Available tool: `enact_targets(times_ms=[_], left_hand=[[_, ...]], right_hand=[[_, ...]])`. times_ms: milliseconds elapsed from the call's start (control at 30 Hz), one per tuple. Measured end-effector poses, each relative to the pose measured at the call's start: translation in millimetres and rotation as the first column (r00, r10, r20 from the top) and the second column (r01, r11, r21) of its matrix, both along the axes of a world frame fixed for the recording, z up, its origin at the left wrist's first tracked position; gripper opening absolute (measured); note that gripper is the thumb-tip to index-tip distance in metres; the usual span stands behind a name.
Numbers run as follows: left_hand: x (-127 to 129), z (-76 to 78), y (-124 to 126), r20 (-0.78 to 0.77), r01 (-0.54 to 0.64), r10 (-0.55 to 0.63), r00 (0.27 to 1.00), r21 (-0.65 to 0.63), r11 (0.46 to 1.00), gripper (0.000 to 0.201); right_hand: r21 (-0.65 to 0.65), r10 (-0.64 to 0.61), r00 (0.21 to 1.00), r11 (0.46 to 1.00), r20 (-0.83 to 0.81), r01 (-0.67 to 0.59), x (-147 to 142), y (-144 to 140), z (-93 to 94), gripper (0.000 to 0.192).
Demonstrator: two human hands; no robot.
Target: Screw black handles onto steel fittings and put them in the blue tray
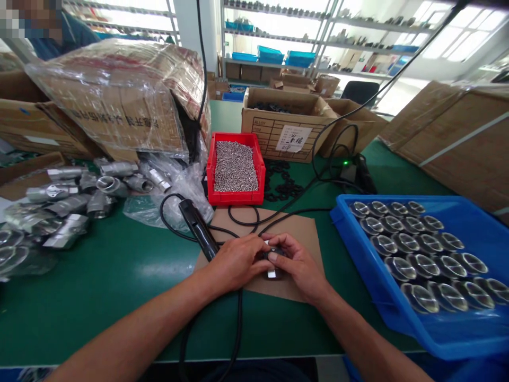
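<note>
The small dark part [272,274] is between my two hands over a brown cardboard sheet [308,233] on the green bench [119,276]; from here I cannot tell whether it touches the sheet. I have the fingers of my left hand [240,257] closed on one side of it and the thumb and fingers of my right hand [300,263] gripping the other. Just beside my left hand I see a black handheld tool [199,229], its lower end hidden. Beyond the sheet stands a red bin [235,198] filled with small shiny metal pieces [235,167]. To my right, a blue tray [397,323] carries rows of round metal parts [413,265]; to my left, metal fittings [66,204] lie heaped.
</note>
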State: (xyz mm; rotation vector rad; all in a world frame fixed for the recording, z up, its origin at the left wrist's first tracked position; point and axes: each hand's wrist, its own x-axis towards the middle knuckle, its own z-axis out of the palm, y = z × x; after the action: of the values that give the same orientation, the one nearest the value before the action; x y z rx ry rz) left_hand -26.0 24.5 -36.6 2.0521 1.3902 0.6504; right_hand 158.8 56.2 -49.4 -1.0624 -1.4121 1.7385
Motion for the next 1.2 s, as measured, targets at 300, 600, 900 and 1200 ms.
enact_targets(times_ms=[300,600,900,1200], left_hand=[[0,-1.1,0,0.008,-0.01,0.01,1.0,-0.007,1.0,0.026],[-38,39.8,2,0.014,-0.279,0.279,0.96,0.069,0.958,0.024],[-73,-2.4,-9,-0.137,-0.849,0.838,0.528,-0.067,0.524,0.089],[-27,26.6,-7,0.905,-0.583,0.371,0.21,-0.189,0.79,0.03]], right_hand=[[0.106,0.181,0.983,0.978,-0.001,-0.18,23,11,-4.9,0.036],[0.264,0.138,0.978,0.948,0.157,-0.176,26,18,-17.3,0.029],[0.299,0.122,0.983,0.941,0.137,-0.158,26,15,-15.4,0.03],[0.341,0.16,0.986,0.925,0.044,-0.165,29,17,-19.9,0.028]])
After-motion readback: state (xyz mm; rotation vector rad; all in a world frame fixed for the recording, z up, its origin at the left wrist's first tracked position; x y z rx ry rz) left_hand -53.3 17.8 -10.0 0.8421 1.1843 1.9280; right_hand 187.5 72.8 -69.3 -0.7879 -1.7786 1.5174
